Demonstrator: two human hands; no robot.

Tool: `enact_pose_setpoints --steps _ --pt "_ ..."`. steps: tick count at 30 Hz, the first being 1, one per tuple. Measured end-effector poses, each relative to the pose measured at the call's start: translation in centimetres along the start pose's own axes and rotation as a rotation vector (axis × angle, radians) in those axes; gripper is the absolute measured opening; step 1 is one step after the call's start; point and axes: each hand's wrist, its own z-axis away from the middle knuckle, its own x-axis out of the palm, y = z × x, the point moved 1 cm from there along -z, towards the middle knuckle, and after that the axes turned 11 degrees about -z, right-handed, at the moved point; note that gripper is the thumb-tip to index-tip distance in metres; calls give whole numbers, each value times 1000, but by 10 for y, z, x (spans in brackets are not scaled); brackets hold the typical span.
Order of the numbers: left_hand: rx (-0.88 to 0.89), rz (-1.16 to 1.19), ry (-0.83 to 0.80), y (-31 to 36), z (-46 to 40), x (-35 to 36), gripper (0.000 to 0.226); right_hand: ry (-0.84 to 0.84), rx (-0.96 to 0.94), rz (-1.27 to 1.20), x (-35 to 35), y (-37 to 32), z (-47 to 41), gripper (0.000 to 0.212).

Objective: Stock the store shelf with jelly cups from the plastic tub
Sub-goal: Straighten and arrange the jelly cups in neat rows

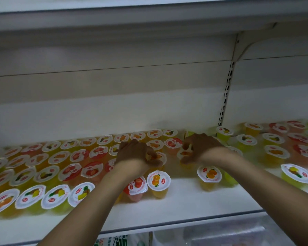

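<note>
Several jelly cups with white foil lids stand in rows on the white store shelf (pixel 185 201). My left hand (pixel 135 153) reaches into the middle rows, fingers closed around an orange jelly cup (pixel 158 157). My right hand (pixel 201 146) is a little to the right, gripping another orange jelly cup (pixel 184 154) by its rim. Near the front stand an orange-lid cup (pixel 158 181), a strawberry-lid cup (pixel 137 187) and a lone orange cup (pixel 209 174). The plastic tub is out of view.
A slotted upright (pixel 225 96) divides the shelf bay; more cups (pixel 276 151) fill the right bay. The upper shelf (pixel 149 16) overhangs close above. Bare shelf surface lies between my arms at the front. Packaged goods (pixel 117 241) sit on the shelf below.
</note>
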Motion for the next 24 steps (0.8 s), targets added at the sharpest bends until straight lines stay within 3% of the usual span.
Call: enact_pose_setpoints --steps 12,17,22,24 --pt "-31 21 -31 2 3 -4 39 47 -81 -81 22 -13 2 47" --pt "-50 119 90 2 26 -4 42 102 -120 -140 -7 -3 29 40" --pt "67 204 67 6 58 -6 55 -114 -115 101 -22 20 64 66" --pt "112 123 77 7 67 -5 59 -77 -135 215 -12 25 71 66"
